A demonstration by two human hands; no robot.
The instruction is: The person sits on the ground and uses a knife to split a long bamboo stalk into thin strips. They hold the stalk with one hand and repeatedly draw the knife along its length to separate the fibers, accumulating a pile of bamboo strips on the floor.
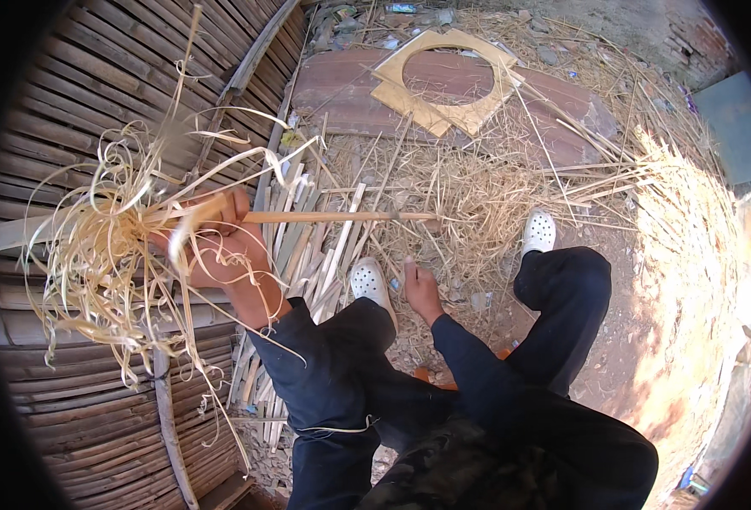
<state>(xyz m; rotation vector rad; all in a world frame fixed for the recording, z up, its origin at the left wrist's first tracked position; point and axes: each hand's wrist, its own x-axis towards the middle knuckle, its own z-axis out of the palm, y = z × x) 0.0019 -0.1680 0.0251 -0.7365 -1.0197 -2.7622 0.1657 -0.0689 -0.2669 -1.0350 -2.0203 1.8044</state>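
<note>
My left hand (226,246) is closed around a narrow bamboo strip (333,217) at the left. The strip reaches rightward from the fist and has a dark mark near its far end. A big tangle of pale curly shavings (107,238) hangs around this hand, and some curls cross the fingers and wrist. Beyond the tangle, a flat pale piece (14,235) sticks out to the left. My right hand (423,291) is curled closed above the littered ground, near my knees and apart from the strip. What it holds, if anything, is hidden.
A bamboo-slat wall (61,110) stands close on the left. Split bamboo slats (341,238) lie beside my left shoe (371,285). Straw-like shavings (486,200) cover the ground ahead. Farther off, a plywood frame with a round hole (388,95) rests on a brown board (333,85).
</note>
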